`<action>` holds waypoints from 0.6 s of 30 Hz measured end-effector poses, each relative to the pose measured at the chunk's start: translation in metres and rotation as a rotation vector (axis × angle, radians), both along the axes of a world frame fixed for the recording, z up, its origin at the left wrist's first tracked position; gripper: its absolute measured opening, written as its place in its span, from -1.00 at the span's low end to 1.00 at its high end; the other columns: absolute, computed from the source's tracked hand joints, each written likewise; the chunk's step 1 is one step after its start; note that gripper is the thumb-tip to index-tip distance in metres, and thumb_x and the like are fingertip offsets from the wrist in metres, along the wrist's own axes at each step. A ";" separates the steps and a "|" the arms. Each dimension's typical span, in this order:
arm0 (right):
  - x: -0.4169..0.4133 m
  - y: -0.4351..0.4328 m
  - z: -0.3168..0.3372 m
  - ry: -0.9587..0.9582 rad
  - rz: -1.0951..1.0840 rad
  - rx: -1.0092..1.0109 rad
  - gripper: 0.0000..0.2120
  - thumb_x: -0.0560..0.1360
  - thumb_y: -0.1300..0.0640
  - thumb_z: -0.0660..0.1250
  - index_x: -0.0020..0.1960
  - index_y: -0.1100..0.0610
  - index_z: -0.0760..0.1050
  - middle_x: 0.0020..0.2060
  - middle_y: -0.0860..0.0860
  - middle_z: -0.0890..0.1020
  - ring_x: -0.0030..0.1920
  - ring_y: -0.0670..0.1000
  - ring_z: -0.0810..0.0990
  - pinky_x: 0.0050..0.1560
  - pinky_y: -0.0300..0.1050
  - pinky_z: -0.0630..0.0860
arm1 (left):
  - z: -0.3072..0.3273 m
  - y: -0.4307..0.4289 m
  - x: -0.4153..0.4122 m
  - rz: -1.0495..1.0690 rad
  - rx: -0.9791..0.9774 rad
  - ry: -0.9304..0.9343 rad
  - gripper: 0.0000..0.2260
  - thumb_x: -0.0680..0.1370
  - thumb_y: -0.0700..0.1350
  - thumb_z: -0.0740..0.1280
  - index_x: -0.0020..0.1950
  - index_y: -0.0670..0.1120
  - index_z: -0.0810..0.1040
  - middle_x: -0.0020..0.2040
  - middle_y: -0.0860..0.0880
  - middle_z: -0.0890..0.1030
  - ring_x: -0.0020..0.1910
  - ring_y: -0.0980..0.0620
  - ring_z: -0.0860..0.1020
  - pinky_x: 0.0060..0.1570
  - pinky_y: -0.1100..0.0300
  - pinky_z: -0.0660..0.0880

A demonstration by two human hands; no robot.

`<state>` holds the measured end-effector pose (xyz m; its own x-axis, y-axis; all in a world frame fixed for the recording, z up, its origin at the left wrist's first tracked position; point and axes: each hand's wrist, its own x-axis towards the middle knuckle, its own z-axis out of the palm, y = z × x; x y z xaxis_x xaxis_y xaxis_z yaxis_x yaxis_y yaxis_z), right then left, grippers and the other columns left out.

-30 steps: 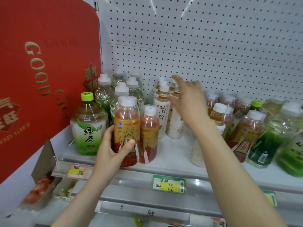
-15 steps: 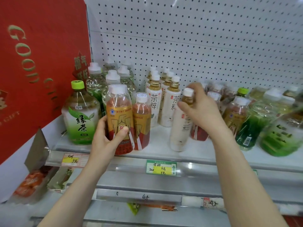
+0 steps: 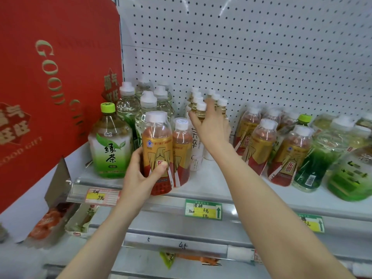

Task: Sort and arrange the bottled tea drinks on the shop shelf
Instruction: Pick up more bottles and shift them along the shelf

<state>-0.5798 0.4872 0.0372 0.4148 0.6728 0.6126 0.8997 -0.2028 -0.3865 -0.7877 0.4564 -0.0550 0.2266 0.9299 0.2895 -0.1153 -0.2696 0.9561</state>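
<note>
**Both hands on bottles, white row being dressed**

Your left hand (image 3: 141, 174) wrapped the front red tea (image 3: 157, 143) low on its label, thumb across the front. It kept the bottle upright at the shelf (image 3: 211, 184) lip, probably to steady it while the other hand worked. Its twin (image 3: 181, 150) stood just right of that red tea, touching it. Behind and right of the red tea, your right hand (image 3: 213, 125) gripped a slim white bottle (image 3: 196, 146) at the neck, seemingly seating it at the head of its file. Further right, more red teas (image 3: 259, 143) leaned and green bottles (image 3: 314, 164) lay tipped, not yet sorted. A green tea (image 3: 110, 146) stood left of it.
</note>
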 end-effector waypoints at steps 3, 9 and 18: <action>0.004 -0.003 -0.003 0.052 0.030 -0.067 -0.32 0.56 -0.33 0.14 0.51 0.07 0.19 0.32 0.16 0.47 0.21 0.26 0.54 0.04 0.09 0.45 | -0.001 0.001 0.000 -0.004 0.004 -0.007 -0.33 0.27 0.23 0.48 0.35 0.16 0.39 0.19 0.12 0.62 0.16 0.17 0.60 0.18 0.04 0.54; -0.006 -0.050 -0.032 0.194 0.198 0.291 -0.70 0.60 -0.15 0.19 0.19 0.04 0.43 -0.06 -0.05 0.57 -0.06 -0.02 0.56 -0.04 0.06 0.55 | -0.003 0.003 0.000 -0.013 0.006 -0.008 -0.33 0.28 0.24 0.47 0.35 0.16 0.40 0.20 0.12 0.61 0.18 0.14 0.59 0.21 -0.01 0.54; -0.046 -0.055 -0.074 0.635 0.512 -0.086 -0.38 0.48 -0.18 0.40 0.44 -0.01 0.29 0.24 -0.10 0.57 0.22 -0.08 0.56 0.23 -0.10 0.53 | -0.007 0.005 -0.007 0.009 0.021 -0.012 -0.32 0.31 0.22 0.46 0.39 0.08 0.40 0.22 0.09 0.61 0.18 0.16 0.59 0.16 0.06 0.54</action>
